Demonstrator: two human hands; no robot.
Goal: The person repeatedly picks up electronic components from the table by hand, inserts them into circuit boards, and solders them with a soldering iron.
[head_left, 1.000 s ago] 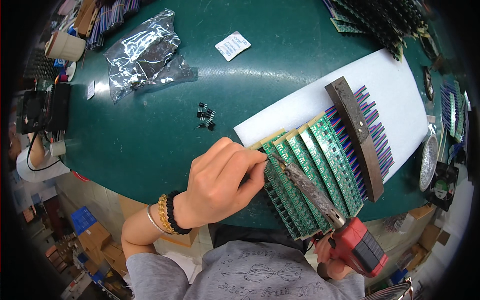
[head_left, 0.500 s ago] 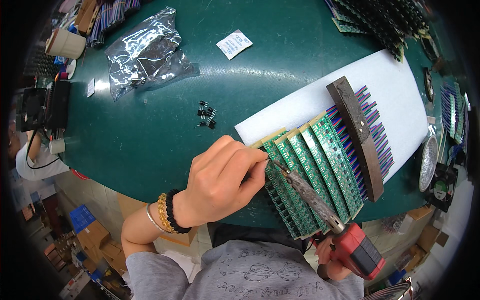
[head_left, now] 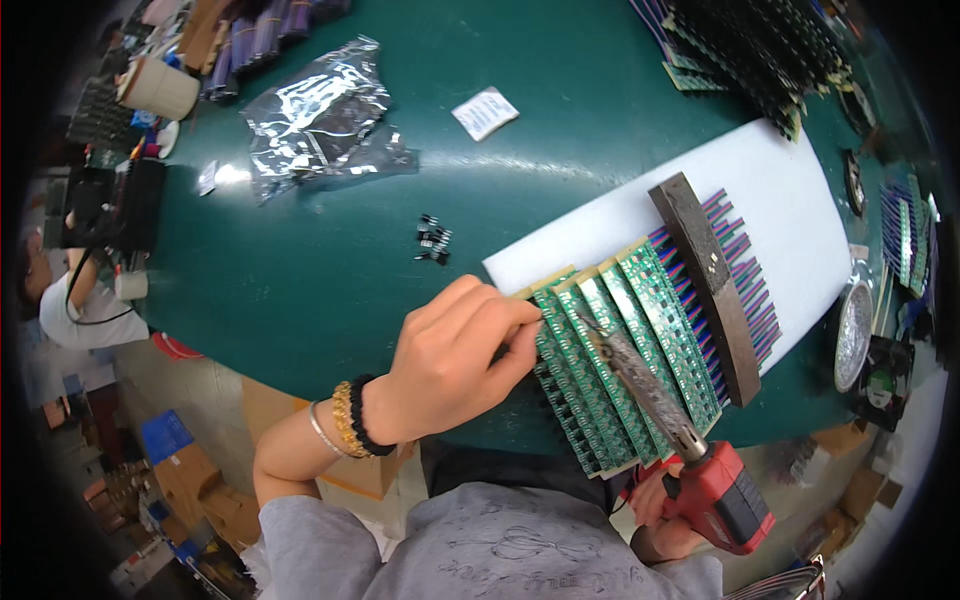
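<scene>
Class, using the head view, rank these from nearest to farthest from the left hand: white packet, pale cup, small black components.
1. Small black components: just beyond the left hand.
2. White packet: upper middle of the picture.
3. Pale cup: far upper left.

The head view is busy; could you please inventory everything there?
Table: one, green, centre
Circuit boards: several, green, right of centre
Foam sheet: one, white, partly under boards
Bar: one, brown, across wires
Wires: many, multicoloured, beside boards
Components: several, black, above left hand
Bag: one, clear, upper left
Packet: one, white, upper centre
Container: one, off-white, upper left
Board pile: one, dark, upper right
Dish: one, silver, right edge
Co-worker's sleeve: one, white, left edge
Soldering gun: one, red, right hand
Left hand: one, at boards
Right hand: one, holding gun
</scene>
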